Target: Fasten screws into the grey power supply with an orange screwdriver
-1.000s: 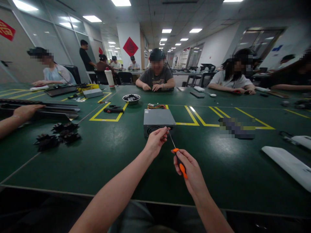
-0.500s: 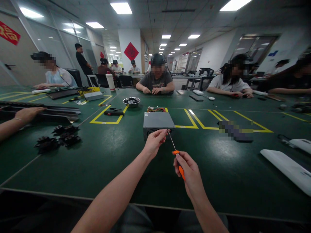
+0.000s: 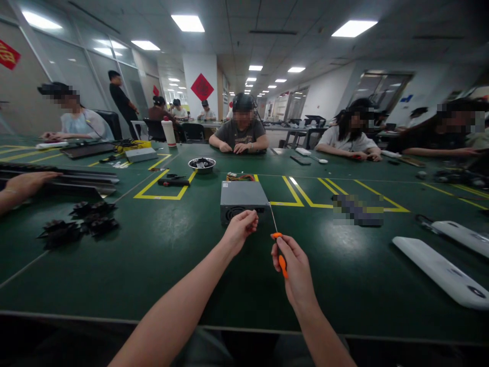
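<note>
right hand (image 3: 292, 265) grips screwdriver (image 3: 281, 260) | left hand (image 3: 240, 229) pinched shut, touches box (image 3: 241, 196) | bowl (image 3: 201, 164) at 11 o'clock | fans (image 3: 76, 224) at 9

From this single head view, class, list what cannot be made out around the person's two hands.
- Left hand: fingertips pinched; anything between them is too small to tell.
- Screwdriver: handle mostly covered by the right hand; tip too thin to read.
- Grey metal box: front partly behind the left hand; rear wires hidden behind it.

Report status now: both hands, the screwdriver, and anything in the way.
Right hand grips orange screwdriver. Left hand pinched shut at grey power supply. Nothing between.
</note>
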`<state>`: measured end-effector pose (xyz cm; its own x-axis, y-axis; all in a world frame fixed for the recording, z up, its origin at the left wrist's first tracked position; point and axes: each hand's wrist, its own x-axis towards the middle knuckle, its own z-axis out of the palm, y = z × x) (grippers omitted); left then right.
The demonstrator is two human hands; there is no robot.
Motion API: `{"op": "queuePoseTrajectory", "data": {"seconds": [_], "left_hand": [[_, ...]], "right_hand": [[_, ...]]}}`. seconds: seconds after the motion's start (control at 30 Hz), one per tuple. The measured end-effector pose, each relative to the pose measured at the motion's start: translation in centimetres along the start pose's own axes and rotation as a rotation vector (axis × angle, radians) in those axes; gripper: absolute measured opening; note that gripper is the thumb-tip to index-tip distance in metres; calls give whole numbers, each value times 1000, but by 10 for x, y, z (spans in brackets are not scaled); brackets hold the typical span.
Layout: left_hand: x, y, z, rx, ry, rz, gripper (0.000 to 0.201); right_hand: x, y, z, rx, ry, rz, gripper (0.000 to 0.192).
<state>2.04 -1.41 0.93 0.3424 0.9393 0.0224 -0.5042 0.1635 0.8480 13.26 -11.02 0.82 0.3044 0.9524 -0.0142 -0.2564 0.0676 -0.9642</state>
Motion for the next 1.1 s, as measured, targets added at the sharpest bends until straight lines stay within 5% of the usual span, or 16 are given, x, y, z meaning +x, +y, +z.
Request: {"op": "queuePoseTrajectory", "data": {"seconds": [0.37,0.53,0.63,0.8,1.1], "left_hand": [[2,6,-4,112,31,140,47],[-5,10,-9,910,156,714,39],[-7,10,-12,1386,133,898,42],[-1,8,-18,1715,225,870,44],[3,5,-23,1762,251,826,42]], "right_hand": [[10,-1,-17,45,-24,239,25],[17,0,-18,63,-29,304,23],[20,0,-19,67,-23,338,21],[22,0,-21,55,-35,373,19],[23,2,-22,50,-22,387,17]]}}
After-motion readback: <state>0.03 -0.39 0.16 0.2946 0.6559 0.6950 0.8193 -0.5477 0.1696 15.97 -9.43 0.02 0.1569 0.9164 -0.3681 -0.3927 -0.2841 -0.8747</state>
